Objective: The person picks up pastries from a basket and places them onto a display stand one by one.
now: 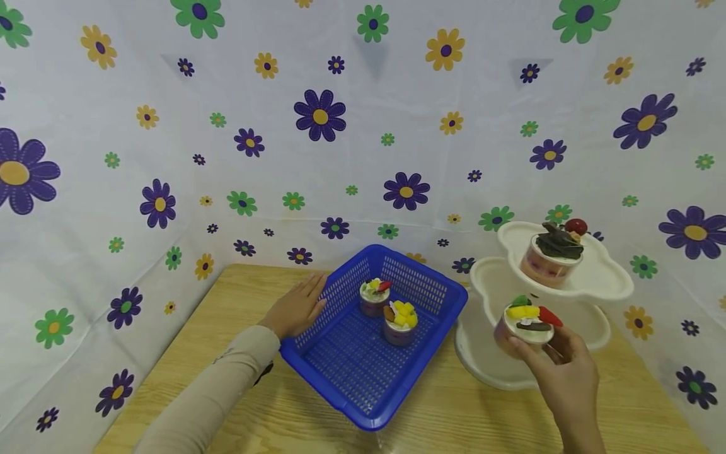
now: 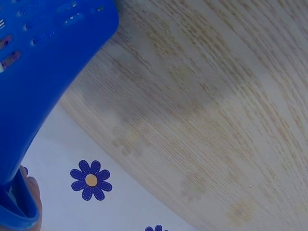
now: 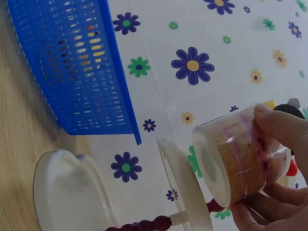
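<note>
My right hand [image 1: 567, 372] grips a clear dessert cup [image 1: 524, 331] with cream, yellow fruit cubes, a red piece and a dark stick on top. In the right wrist view, its layered side [image 3: 245, 154] shows between the thumb and fingers, its base close to a tier of the white stand [image 3: 185, 187]. The head view has the cup in front of the lower tiers of this tiered stand [image 1: 607, 277]. My left hand [image 1: 295, 306] rests on the left rim of a blue plastic basket [image 1: 363, 378], fingers straight.
Two topped dessert cups stand in the basket, one with red and yellow pieces [image 1: 374, 302], another with yellow cubes [image 1: 399, 328]. A chocolate-topped cup with a cherry [image 1: 550, 258] sits on the top tier. Flower-patterned cloth [image 1: 363, 157] surrounds the wooden table [image 1: 272, 403].
</note>
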